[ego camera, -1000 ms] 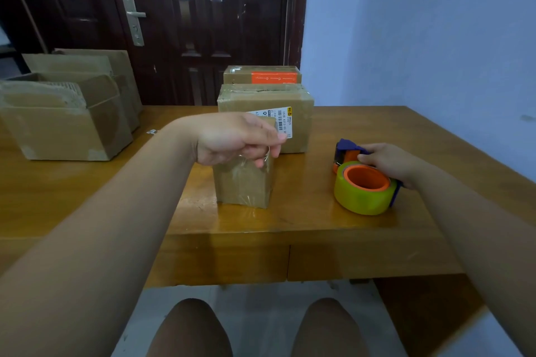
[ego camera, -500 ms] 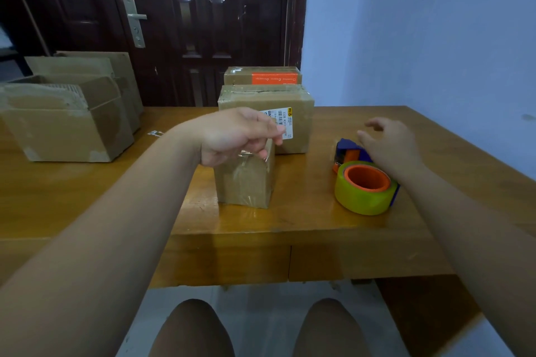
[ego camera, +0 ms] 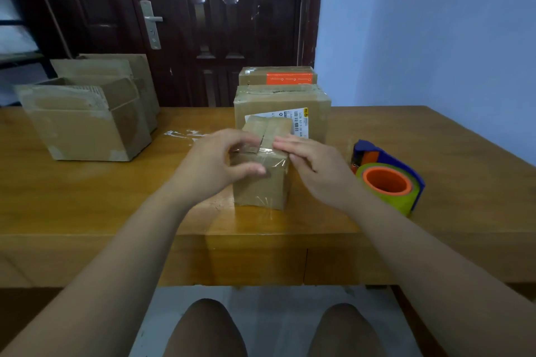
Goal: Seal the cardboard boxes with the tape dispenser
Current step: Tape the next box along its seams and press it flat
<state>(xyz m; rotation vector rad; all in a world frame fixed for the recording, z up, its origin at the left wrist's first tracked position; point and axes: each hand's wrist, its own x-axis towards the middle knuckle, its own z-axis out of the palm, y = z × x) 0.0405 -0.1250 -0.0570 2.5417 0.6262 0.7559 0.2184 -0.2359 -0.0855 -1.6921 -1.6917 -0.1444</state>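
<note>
Open boxes [ego camera: 87,122]: sitting far left on the worktop [ego camera: 87,197] with flaps up; judging by that, they are waiting their turn and are well clear of the work.
Tape scrap [ego camera: 185,134]: lying crumpled on the worktop just left of the hands; it is likely to be catching a sleeve or a box bottom if left there.
Left hand [ego camera: 220,165]: gripping the small box, fingers curled over its near top edge and thumb pressing on the front face. It is doing the bracing, so it should be holding firm while the other hand is rubbing.
Small box [ego camera: 262,180]: standing upright near the worktop's front edge, between the two hands, flaps closed.
Tape strip [ego camera: 271,153]: running over the top and down the front face, shiny and slightly wrinkled low on the front. The wrinkles are calling for smoothing from the seam outwards.
Labelled box [ego camera: 281,101]: standing just behind the small box, already taped on top.
Right hand [ego camera: 316,165]: lying flat with fingers straight, pressing on the top right edge of the small box and pinching nothing. Sliding the fingertips along the strip and over the edge is probably the best way of bedding it.
Tape dispenser [ego camera: 385,180]: resting on the worktop to the right, apart from both hands, within easy reach.
</note>
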